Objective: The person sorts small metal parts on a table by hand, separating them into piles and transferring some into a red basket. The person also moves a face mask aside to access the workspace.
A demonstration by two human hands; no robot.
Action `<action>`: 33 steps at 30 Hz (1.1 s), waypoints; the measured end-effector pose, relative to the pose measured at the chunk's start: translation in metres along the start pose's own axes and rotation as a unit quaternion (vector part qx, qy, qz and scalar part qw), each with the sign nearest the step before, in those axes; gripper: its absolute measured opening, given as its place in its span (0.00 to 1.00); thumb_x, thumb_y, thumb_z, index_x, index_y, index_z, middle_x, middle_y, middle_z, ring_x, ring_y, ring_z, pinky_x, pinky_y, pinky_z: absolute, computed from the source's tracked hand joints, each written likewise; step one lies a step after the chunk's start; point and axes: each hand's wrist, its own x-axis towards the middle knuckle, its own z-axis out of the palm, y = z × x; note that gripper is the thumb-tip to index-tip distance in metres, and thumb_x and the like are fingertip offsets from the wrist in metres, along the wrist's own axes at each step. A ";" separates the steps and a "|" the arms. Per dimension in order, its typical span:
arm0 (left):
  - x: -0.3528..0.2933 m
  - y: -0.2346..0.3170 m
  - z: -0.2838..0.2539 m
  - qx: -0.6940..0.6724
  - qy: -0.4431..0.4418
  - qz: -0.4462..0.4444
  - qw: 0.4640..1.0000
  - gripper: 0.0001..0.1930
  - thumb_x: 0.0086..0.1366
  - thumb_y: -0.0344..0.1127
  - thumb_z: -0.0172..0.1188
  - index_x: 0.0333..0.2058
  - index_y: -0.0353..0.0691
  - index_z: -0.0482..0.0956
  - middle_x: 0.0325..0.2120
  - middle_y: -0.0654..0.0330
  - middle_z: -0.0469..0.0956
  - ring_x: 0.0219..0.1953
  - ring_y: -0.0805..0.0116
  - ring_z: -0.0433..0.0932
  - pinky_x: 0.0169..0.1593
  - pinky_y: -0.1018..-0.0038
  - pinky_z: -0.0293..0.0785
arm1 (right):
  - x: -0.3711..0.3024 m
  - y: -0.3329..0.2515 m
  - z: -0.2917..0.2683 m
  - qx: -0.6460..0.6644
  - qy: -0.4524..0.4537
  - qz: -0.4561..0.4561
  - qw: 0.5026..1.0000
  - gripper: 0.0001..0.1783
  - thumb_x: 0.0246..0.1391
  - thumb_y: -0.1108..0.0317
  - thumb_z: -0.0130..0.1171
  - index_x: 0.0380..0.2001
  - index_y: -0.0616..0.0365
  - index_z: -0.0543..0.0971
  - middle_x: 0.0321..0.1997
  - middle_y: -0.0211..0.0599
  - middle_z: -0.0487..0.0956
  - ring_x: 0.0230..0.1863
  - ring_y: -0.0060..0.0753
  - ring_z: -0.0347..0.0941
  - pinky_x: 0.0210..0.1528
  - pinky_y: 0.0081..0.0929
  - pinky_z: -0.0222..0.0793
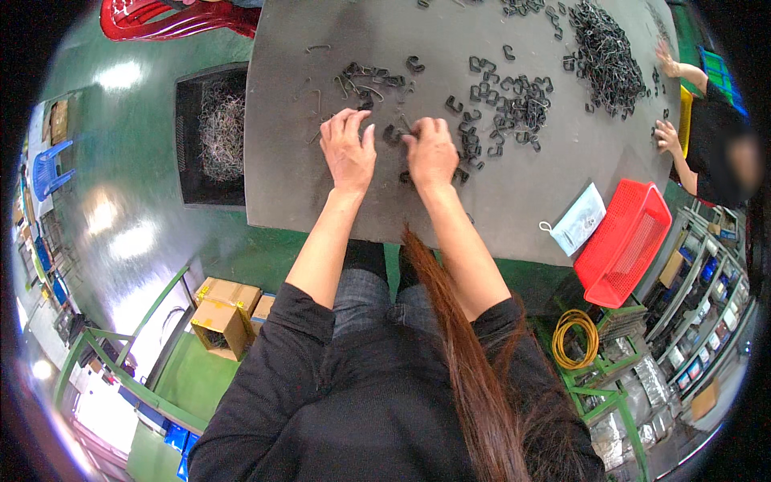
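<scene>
My left hand [348, 153] rests low over the grey table, thumb apart from the bent fingers. No part shows in its grip. A small black clip [365, 102] lies right by its fingertips. Beside it, my right hand [432, 153] has its thumb and fingers pinched on a small dark clip, mostly hidden by the fingertips. Another black clip [390, 134] lies between the two hands. Beyond my left hand is a loose row of black clips [377, 75] with thin bent wire hooks [319, 50] scattered about. Many C-shaped black clips [502, 100] spread to the right of my right hand.
A big heap of dark wire pieces [610, 64] covers the far right, near another person's hands [666, 136]. A red basket [622, 241] and a pale blue mask [578, 221] sit at the right edge. A black crate [183, 136] of wire pieces stands left of the table [281, 185].
</scene>
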 end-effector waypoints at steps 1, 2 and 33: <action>0.006 0.003 0.003 0.002 -0.001 0.012 1.000 0.15 0.54 0.33 0.63 0.42 0.48 0.77 0.42 0.63 0.72 0.48 0.60 0.68 0.51 0.63 0.64 | 0.002 0.008 -0.005 0.012 -0.011 0.030 0.999 0.14 0.43 0.64 0.66 0.32 0.51 0.73 0.39 0.33 0.72 0.42 0.42 0.72 0.39 0.40 0.69; 0.013 0.007 0.008 0.003 -0.003 0.023 1.000 0.15 0.54 0.34 0.63 0.42 0.48 0.77 0.42 0.64 0.72 0.48 0.61 0.68 0.50 0.63 0.64 | 0.004 0.016 -0.011 0.023 -0.023 0.061 0.998 0.13 0.44 0.64 0.66 0.32 0.51 0.73 0.39 0.34 0.72 0.42 0.43 0.72 0.39 0.40 0.69; 0.034 -0.006 -0.026 -0.400 -0.095 -0.281 0.867 0.07 0.60 0.33 0.62 0.37 0.39 0.79 0.29 0.68 0.78 0.28 0.81 0.72 0.34 0.83 0.69 | -0.055 -0.009 0.017 0.101 -0.067 -0.206 0.971 0.32 0.46 0.82 0.45 0.59 0.65 0.63 0.67 0.51 0.58 0.70 0.50 0.49 0.69 0.43 0.46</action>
